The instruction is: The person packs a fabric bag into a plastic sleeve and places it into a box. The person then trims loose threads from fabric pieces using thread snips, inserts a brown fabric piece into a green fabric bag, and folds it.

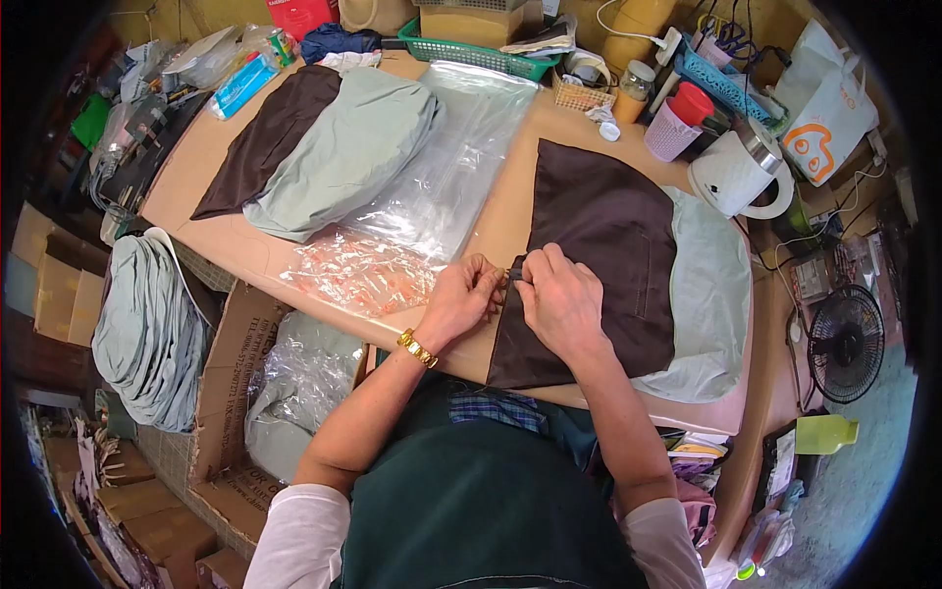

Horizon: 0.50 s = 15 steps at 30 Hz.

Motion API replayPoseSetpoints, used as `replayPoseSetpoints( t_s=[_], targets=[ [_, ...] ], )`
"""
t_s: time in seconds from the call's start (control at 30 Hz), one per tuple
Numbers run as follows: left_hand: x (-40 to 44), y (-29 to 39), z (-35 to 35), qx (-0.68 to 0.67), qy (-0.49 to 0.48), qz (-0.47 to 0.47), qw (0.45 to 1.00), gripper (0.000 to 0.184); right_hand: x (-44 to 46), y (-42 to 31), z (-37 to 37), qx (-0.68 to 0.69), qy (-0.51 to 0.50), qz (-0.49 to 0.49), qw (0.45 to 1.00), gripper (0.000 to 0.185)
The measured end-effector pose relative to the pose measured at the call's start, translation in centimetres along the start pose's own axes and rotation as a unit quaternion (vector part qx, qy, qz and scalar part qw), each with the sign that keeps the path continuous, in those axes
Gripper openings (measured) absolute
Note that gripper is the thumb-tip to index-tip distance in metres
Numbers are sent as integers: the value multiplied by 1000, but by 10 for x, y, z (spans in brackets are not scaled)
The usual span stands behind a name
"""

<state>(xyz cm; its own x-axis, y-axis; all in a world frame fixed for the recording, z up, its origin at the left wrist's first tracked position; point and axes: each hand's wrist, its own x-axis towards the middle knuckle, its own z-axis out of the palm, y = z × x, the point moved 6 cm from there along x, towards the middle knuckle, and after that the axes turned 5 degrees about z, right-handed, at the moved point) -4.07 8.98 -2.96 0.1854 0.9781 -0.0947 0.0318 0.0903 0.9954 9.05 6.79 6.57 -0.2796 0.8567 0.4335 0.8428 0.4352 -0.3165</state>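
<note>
At frame's centre right, the brown cloth [599,226] is pinched at its left edge by closed fingertips of left hand [469,292] and right hand [563,302]. Bare table [505,216] is left between cloth and plastic [442,187]

I see a yellowish wall [586,18] behind the beige tabletop [579,120], and to the left a floor [175,457] with grid lines.

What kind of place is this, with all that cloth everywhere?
Probably a small workshop where cloth things are made or packed. Dark brown cloth and shiny clear plastic lie on the table, and a pile of pale cloth sits beside it.
</note>
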Motion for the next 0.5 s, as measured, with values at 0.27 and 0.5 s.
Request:
replayPoseSetpoints(
  t_s=[0.27, 0.5],
  targets=[
    [-8, 1, -5, 57, 86, 124, 987, 25, -4, 44, 13, 9, 8, 140, 990, 45],
    [-30, 21, 22, 311, -124, 75, 939, 37, 23, 118, 49, -45, 29, 196, 979, 41]
  ],
)
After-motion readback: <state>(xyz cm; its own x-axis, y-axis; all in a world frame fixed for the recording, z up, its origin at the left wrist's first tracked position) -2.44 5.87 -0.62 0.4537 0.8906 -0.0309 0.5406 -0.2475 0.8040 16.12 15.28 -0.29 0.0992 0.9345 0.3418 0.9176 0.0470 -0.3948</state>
